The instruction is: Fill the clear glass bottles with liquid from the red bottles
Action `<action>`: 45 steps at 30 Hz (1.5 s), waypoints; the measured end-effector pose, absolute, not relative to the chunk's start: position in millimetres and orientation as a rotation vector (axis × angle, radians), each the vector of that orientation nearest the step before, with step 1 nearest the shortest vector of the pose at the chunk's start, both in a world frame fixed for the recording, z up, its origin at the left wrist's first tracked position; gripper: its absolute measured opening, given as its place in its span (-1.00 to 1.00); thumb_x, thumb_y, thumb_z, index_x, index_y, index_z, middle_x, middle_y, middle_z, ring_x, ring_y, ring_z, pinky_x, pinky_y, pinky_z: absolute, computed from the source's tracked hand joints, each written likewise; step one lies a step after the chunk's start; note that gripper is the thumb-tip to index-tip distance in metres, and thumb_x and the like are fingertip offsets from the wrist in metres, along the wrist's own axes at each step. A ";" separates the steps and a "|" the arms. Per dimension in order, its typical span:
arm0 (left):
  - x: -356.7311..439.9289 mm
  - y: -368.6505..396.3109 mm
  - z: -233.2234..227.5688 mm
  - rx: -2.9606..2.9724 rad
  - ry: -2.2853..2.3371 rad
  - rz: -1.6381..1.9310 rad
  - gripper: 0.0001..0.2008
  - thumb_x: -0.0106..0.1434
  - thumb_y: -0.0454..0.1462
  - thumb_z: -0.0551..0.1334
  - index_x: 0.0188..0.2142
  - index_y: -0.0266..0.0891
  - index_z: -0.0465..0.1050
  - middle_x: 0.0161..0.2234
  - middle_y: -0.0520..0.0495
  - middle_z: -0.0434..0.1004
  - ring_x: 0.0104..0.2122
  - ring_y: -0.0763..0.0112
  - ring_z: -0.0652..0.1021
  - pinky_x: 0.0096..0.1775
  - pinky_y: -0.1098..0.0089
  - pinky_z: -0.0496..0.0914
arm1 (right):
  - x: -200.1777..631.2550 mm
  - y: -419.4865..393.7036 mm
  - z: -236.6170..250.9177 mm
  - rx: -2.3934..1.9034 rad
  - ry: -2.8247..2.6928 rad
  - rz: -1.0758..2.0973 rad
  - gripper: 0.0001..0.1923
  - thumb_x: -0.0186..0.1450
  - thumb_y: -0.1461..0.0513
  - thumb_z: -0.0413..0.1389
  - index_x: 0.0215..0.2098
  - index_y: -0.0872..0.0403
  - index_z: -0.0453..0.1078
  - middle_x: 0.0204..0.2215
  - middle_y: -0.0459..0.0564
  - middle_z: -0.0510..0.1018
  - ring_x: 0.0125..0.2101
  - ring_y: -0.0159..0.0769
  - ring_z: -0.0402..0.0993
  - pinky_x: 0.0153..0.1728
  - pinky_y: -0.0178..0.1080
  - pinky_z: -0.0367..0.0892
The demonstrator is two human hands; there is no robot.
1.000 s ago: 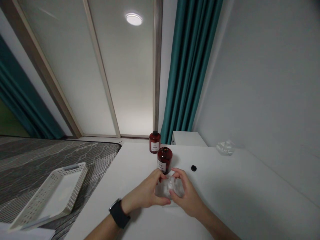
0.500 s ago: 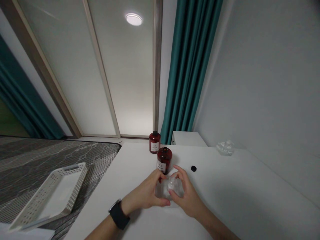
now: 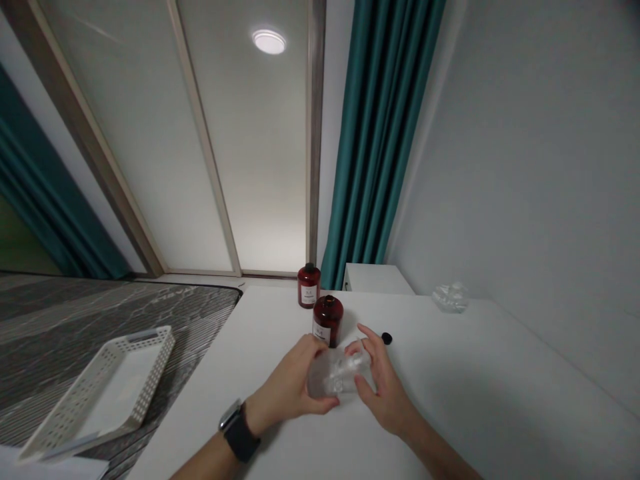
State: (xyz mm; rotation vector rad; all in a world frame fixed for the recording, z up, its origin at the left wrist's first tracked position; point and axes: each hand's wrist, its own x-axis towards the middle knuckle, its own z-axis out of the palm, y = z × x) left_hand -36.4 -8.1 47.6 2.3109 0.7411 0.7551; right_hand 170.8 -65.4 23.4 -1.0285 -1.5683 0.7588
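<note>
At the lower centre of the frame, our left hand (image 3: 290,387) grips a clear bottle (image 3: 333,373) while our right hand (image 3: 380,387), fingers spread, touches its top, and a slip could knock the open brown bottle (image 3: 327,320) just behind it.

clear bottle (image 3: 336,373) lifted, right hand (image 3: 381,387) fingers opened

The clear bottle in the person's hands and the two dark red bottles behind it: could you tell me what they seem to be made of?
The clear bottle looks like thin transparent plastic: the fingers show through it, with soft highlights. The near red bottle and far red bottle are glossy, translucent dark red with paper-like labels; tinted plastic or glass, I cannot tell which.
</note>
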 end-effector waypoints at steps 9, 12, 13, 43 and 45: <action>-37.0 -6.2 37.4 2.474 0.682 0.869 -0.30 0.00 -0.27 0.49 0.10 -0.18 0.24 -0.04 -0.17 0.36 -0.06 0.08 0.44 -0.05 0.14 0.45 | 177.3 -56.3 19.5 -1.277 -1.505 0.729 -0.27 0.23 0.22 0.16 0.32 -0.01 0.04 -0.35 -0.14 0.32 -0.34 -0.26 0.35 -0.15 -0.13 0.33; -38.3 -4.5 38.9 2.472 0.677 0.847 -0.30 0.00 -0.25 0.50 0.08 -0.17 0.24 -0.05 -0.16 0.37 -0.07 0.09 0.44 -0.06 0.14 0.45 | 180.1 -58.7 20.4 -1.208 -1.590 0.696 -0.26 0.23 0.27 0.13 0.33 -0.02 0.01 -0.27 -0.08 0.39 -0.27 -0.24 0.40 -0.08 -0.10 0.32; -38.6 -4.3 39.7 2.477 0.671 0.841 -0.30 0.00 -0.25 0.50 0.08 -0.18 0.23 -0.05 -0.16 0.37 -0.06 0.09 0.44 -0.06 0.14 0.45 | 180.9 -59.5 21.0 -1.197 -1.609 0.683 -0.25 0.22 0.29 0.14 0.33 -0.03 0.01 -0.24 -0.07 0.40 -0.24 -0.22 0.40 -0.05 -0.09 0.31; -36.9 -3.1 40.2 2.482 0.662 0.832 -0.33 0.02 -0.16 0.50 0.06 -0.24 0.28 -0.05 -0.21 0.43 -0.08 0.04 0.48 -0.06 0.12 0.44 | 183.3 -59.9 25.1 -1.279 -1.565 0.709 -0.33 0.20 0.26 0.18 0.27 -0.03 0.17 -0.25 -0.07 0.45 -0.24 -0.23 0.46 -0.05 -0.11 0.34; -37.1 -2.7 40.2 2.480 0.664 0.826 -0.35 0.02 -0.15 0.49 0.05 -0.24 0.29 -0.06 -0.20 0.43 -0.09 0.04 0.48 -0.07 0.13 0.44 | 184.4 -60.5 26.1 -1.218 -1.583 0.705 -0.35 0.21 0.28 0.17 0.25 -0.03 0.18 -0.23 -0.06 0.46 -0.17 -0.22 0.46 0.00 -0.12 0.32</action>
